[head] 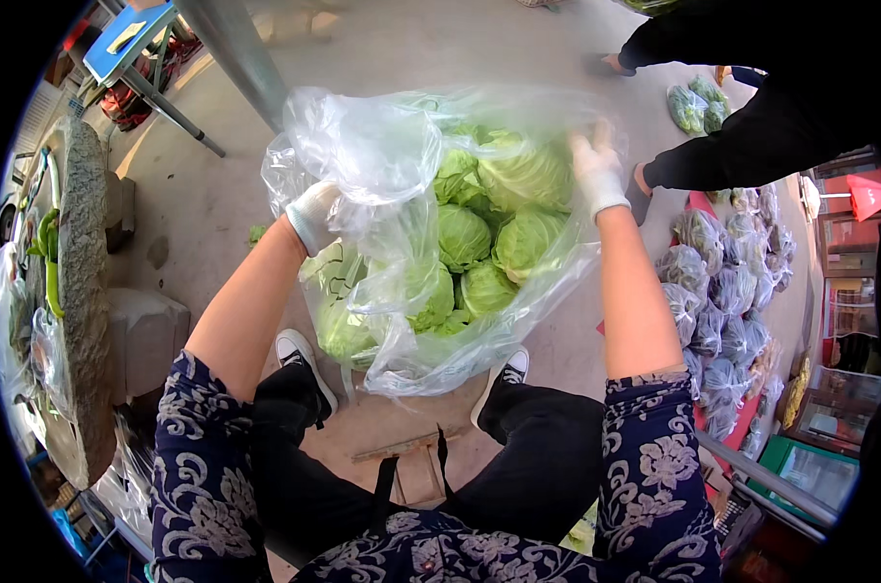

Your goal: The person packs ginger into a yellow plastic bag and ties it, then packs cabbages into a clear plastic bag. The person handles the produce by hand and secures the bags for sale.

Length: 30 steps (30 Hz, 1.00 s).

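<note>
A large clear plastic bag (411,364) lies on the floor between my feet, its mouth spread wide. Several green cabbages (464,237) fill it, some showing bare through the opening and others seen through the film at its left side. My left hand (318,215), in a white knitted glove, grips bunched plastic at the bag's left edge; its fingertips are partly hidden by the film. My right hand (598,167), gloved the same way, is at the bag's upper right edge with its fingers slightly blurred; how firmly it holds the film cannot be told.
At the left is a rough stone slab (83,291) with green peppers (49,233). A metal pole (236,58) and a blue folding table (127,40) stand at upper left. A person in black trousers (739,149) is at upper right, above many bagged goods (732,284) on red cloth.
</note>
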Each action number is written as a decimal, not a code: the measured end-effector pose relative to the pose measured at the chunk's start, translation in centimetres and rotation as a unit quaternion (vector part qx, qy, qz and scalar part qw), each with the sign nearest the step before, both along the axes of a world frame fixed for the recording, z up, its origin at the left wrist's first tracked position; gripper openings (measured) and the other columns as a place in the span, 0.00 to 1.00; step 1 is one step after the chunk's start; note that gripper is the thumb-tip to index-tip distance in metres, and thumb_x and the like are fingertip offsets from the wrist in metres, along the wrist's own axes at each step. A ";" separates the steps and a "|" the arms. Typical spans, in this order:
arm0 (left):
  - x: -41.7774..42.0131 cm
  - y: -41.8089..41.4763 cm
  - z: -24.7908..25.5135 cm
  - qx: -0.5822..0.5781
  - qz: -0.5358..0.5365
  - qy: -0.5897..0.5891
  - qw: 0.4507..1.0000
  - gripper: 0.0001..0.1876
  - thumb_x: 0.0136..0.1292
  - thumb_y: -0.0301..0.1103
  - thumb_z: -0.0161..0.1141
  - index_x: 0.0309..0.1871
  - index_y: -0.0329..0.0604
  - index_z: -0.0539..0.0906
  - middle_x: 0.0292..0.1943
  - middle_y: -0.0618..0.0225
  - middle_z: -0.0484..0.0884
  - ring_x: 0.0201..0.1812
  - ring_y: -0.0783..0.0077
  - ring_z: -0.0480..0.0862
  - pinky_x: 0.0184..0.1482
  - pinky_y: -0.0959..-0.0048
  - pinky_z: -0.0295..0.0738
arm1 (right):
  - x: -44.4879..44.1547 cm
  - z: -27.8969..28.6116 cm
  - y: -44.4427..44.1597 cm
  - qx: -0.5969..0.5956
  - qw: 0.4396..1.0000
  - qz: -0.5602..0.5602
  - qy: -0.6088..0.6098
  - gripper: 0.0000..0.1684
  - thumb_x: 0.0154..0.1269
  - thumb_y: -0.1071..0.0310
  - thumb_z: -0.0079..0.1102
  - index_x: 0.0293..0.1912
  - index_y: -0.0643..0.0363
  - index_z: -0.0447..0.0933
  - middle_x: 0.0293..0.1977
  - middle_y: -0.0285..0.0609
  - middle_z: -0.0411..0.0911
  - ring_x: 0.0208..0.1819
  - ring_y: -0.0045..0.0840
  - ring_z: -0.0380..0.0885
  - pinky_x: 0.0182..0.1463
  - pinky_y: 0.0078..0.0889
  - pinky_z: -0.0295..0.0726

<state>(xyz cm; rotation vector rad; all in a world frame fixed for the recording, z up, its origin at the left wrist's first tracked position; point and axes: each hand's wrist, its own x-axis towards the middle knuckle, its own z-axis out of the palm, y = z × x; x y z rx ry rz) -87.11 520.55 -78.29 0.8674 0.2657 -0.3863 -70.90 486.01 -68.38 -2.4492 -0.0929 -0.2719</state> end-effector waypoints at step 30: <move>1.1 -1.4 6.0 0.036 0.179 -0.177 0.967 0.37 0.62 0.62 0.52 0.64 0.39 0.69 0.57 0.62 0.73 0.57 0.65 0.73 0.61 0.64 0.67 | -8.8 -12.2 7.3 -0.307 0.938 0.142 0.074 0.41 0.60 0.43 0.52 0.65 0.60 0.61 0.58 0.65 0.66 0.60 0.54 0.64 0.68 0.58 0.55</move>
